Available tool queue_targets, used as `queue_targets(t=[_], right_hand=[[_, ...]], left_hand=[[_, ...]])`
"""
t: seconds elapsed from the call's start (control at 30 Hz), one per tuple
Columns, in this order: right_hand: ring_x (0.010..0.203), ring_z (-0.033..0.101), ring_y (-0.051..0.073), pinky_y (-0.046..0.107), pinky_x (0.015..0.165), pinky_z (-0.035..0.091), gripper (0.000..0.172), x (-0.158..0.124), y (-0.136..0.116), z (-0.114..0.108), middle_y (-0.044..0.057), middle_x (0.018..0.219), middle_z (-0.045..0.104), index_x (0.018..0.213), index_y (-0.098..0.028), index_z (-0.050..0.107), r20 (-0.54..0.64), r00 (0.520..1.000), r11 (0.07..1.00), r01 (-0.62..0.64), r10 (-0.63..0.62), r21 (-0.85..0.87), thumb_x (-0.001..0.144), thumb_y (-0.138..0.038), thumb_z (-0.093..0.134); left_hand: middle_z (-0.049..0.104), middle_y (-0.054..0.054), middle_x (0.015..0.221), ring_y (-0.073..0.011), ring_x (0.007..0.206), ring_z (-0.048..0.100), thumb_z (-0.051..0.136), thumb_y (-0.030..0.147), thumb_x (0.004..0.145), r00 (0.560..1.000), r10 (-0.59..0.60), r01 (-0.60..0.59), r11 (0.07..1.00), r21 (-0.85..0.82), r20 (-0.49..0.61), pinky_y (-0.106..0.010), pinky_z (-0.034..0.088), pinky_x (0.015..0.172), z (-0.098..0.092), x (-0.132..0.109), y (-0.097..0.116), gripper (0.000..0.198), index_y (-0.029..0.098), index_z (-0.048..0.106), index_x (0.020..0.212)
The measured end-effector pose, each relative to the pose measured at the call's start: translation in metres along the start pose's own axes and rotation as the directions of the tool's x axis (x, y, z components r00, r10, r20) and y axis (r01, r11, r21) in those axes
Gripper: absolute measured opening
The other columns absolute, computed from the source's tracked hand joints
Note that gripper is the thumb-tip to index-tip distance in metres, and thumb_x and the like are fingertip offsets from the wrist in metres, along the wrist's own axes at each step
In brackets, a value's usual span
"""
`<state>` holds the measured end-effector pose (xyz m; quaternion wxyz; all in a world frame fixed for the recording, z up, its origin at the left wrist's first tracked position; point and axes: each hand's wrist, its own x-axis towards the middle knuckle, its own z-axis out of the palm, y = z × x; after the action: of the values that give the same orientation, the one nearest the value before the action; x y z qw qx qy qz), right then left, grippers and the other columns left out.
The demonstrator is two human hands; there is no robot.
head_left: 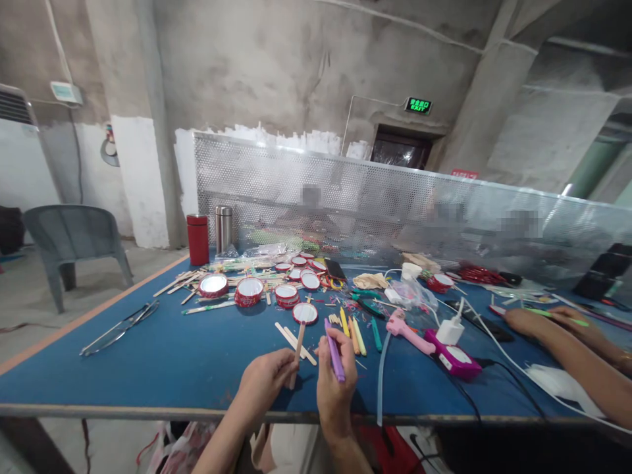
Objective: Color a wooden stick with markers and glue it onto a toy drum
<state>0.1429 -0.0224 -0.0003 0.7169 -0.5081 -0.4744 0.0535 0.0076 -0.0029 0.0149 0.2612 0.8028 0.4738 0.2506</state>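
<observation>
My left hand (269, 372) is closed around the lower part of a wooden craft stick (300, 341). At the top of that stick is a small round drum (305, 313) with a white face and a red rim. In my right hand (338, 392), just beside it, a purple marker (334, 355) is gripped, slanting upward near the stick. Two loose craft sticks (284, 336) lie on the blue table behind my left hand. Beyond my right hand lie a yellow marker (344, 322), an orange one (353, 337) and a teal one (376, 334).
Stacked drums (249, 291) and scattered craft sticks lie farther back. Pliers (366, 305), a pink glue gun (409, 332) and a magenta power strip (453, 355) with cables are at right. Another person's hands (528, 326) work there. Glasses (121, 327) lie left.
</observation>
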Motion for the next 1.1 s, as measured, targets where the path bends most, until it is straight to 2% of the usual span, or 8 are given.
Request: queue_targets(t=[0.4, 0.77, 1.1], right_hand=[[0.072, 0.061, 0.017, 0.031, 0.065, 0.052, 0.025, 0.0017, -0.0013, -0.0012, 0.006, 0.087, 0.063, 0.095, -0.017, 0.06, 0.028, 0.999, 0.999, -0.04, 0.04, 0.018, 0.086, -0.037, 0.05], [0.073, 0.061, 0.016, 0.028, 0.065, 0.052, 0.023, 0.0033, -0.0019, -0.0019, 0.006, 0.088, 0.063, 0.096, -0.017, 0.06, 0.056, 0.997, 0.997, -0.057, 0.054, 0.05, 0.086, -0.037, 0.051], [0.067, 0.06, 0.015, 0.027, 0.06, 0.05, 0.029, 0.0045, -0.009, -0.0025, 0.004, 0.082, 0.062, 0.096, -0.016, 0.059, 0.092, 0.987, 0.979, -0.143, 0.131, 0.144, 0.084, -0.042, 0.054]], left_hand=[[0.06, 0.003, 0.064, -0.0121, 0.063, 0.053, 0.039, 0.035, 0.085, 1.0, -0.003, 0.003, 1.0, 0.003, -0.014, -0.019, 0.031, 0.058, 0.0019, 0.0015, -0.0044, 0.027, 0.021, 0.05, 0.064], [0.058, 0.002, 0.062, -0.0122, 0.062, 0.052, 0.038, 0.034, 0.085, 1.0, -0.012, 0.012, 1.0, 0.023, -0.016, -0.019, 0.032, 0.058, -0.001, 0.0, 0.0013, 0.029, 0.02, 0.05, 0.063], [0.06, 0.002, 0.063, -0.0121, 0.062, 0.053, 0.037, 0.034, 0.085, 1.0, 0.016, -0.016, 1.0, -0.008, -0.018, -0.019, 0.033, 0.059, -0.0025, -0.0008, 0.0032, 0.029, 0.02, 0.051, 0.063]])
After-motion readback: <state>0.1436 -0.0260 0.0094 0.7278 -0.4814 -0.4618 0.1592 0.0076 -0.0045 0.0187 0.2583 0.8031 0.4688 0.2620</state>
